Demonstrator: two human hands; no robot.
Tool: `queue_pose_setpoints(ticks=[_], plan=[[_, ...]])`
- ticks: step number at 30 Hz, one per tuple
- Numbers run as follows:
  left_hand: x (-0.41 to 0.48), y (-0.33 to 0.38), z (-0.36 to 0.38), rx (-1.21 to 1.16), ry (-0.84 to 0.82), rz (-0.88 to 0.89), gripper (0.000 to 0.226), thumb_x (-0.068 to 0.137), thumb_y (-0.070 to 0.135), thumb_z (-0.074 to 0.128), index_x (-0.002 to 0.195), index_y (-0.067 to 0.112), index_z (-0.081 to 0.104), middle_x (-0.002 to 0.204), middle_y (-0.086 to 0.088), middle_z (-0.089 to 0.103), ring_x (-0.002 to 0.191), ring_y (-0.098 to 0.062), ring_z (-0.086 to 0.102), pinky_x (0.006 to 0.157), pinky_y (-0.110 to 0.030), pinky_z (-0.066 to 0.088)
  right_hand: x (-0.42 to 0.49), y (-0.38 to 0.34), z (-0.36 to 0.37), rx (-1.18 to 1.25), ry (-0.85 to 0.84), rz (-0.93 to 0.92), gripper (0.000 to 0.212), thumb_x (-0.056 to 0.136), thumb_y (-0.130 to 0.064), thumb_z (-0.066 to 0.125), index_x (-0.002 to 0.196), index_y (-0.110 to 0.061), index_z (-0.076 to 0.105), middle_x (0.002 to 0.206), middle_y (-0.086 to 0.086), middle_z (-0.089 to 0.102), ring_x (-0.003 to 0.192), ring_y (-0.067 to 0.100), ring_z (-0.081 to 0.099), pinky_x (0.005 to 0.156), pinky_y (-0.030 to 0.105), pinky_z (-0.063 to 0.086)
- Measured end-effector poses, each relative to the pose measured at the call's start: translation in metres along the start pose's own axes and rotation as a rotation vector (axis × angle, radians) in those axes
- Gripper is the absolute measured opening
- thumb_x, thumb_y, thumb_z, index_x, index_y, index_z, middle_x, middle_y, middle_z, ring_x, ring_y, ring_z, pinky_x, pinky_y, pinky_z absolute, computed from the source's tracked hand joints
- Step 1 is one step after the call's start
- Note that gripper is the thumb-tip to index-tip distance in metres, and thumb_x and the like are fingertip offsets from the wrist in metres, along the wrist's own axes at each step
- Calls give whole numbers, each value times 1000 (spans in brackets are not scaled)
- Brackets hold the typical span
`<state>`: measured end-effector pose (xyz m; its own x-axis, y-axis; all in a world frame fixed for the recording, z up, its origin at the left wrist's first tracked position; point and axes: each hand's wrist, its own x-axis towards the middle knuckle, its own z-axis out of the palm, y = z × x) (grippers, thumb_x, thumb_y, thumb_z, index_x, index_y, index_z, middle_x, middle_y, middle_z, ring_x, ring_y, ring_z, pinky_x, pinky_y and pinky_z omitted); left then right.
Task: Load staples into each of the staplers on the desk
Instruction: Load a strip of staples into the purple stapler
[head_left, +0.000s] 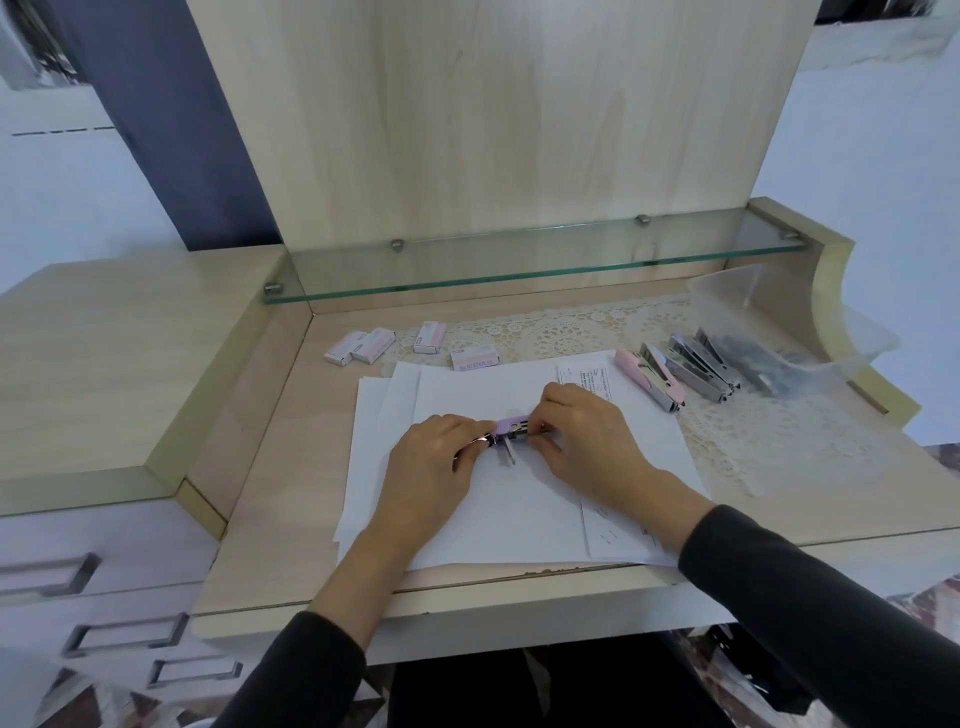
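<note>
A small lilac stapler (511, 427) lies over the white paper sheets (498, 499) in the middle of the desk, with metal parts showing beneath it. My left hand (434, 457) grips its left end. My right hand (587, 441) pinches its right end with curled fingers. Several pink-and-white staple boxes (475, 358) lie at the back of the desk. A pink stapler (649, 379) and several metal ones (701, 366) lie in a row at the right.
A clear plastic container (779, 332) holding dark metal pieces sits at the far right on a lace mat (571, 327). A glass shelf (519, 260) runs above the desk's back. A drawer unit (93, 571) stands on the left.
</note>
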<state>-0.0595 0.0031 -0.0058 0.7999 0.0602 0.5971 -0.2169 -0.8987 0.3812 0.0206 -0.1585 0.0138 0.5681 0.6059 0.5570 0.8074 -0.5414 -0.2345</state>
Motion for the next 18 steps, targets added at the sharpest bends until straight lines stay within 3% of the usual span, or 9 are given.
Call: queue_pose_setpoints(ticks=[4, 7, 10, 12, 15, 18], plan=[[2, -1, -1, 31, -1, -10, 27, 80, 25, 49, 90, 13, 72, 80, 0, 72, 73, -14, 62, 70, -26, 39, -2, 0, -4, 107, -97, 51, 8, 68, 1, 69, 68, -5, 63, 71, 8, 59, 63, 26, 56, 55, 23, 36], [2, -3, -1, 46, 11, -12, 27, 80, 25, 50, 89, 13, 72, 80, 0, 72, 72, -16, 64, 71, -28, 41, -5, 3, -14, 221, -148, 120, 2, 77, -3, 63, 76, -6, 63, 81, 6, 57, 70, 18, 49, 63, 28, 40], [2, -3, -2, 77, 18, -10, 27, 79, 28, 51, 88, 16, 72, 81, 1, 71, 71, -18, 64, 70, -35, 46, -5, 9, -30, 283, -93, 163, 12, 79, -8, 64, 74, -16, 58, 80, -3, 54, 66, 11, 48, 67, 22, 39], [3, -2, -3, 125, 21, -31, 27, 76, 34, 52, 86, 21, 73, 81, 5, 70, 74, -12, 57, 74, -30, 37, -2, 18, -43, 290, -66, 241, 16, 79, -9, 65, 73, -20, 55, 75, -6, 57, 63, 8, 50, 73, 22, 36], [4, -3, -3, 159, -6, -50, 25, 72, 37, 59, 87, 23, 73, 78, 5, 70, 69, -16, 59, 73, -28, 36, 2, 38, -67, 285, -20, 378, 9, 80, -10, 65, 77, -16, 59, 69, -10, 56, 60, 6, 50, 64, 23, 39], [4, -3, -5, 147, -30, -47, 26, 71, 35, 59, 89, 22, 73, 77, 4, 70, 66, -19, 61, 69, -33, 41, 4, 68, -90, 216, 98, 535, 14, 79, -12, 66, 92, -7, 65, 75, 0, 60, 63, 15, 51, 67, 27, 45]])
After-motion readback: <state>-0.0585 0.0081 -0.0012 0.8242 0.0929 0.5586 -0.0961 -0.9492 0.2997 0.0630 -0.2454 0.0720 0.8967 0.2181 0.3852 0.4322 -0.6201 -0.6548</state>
